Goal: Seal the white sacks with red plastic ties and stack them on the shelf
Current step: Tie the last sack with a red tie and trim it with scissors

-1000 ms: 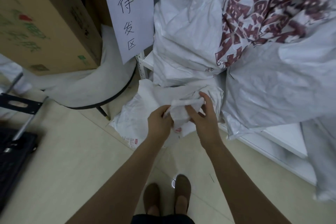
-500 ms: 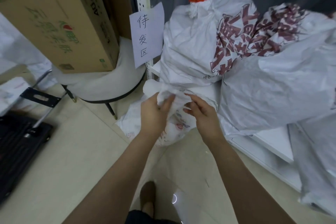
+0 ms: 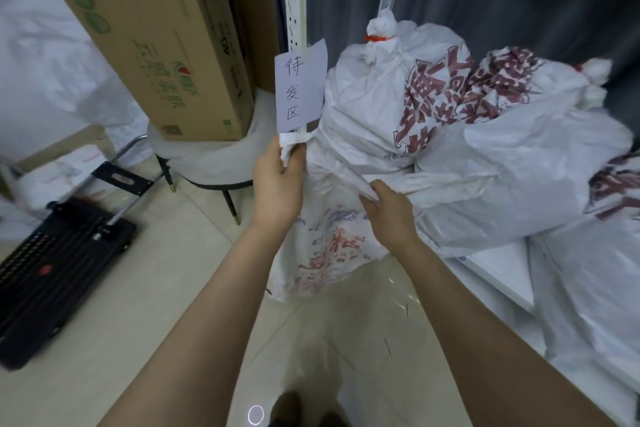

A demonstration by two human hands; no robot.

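Sack, no tie seen: at shelf near-left corner. Left grip clamped on its neck; right grip pinching a fold. Shelved sacks: red tie fitted. Outstanding, likely: tying, stacking.

The lone head camera is looking forward and down, close over both arms, facing the shelf and floor.

Rt sack (w/ cart) edge-cropped
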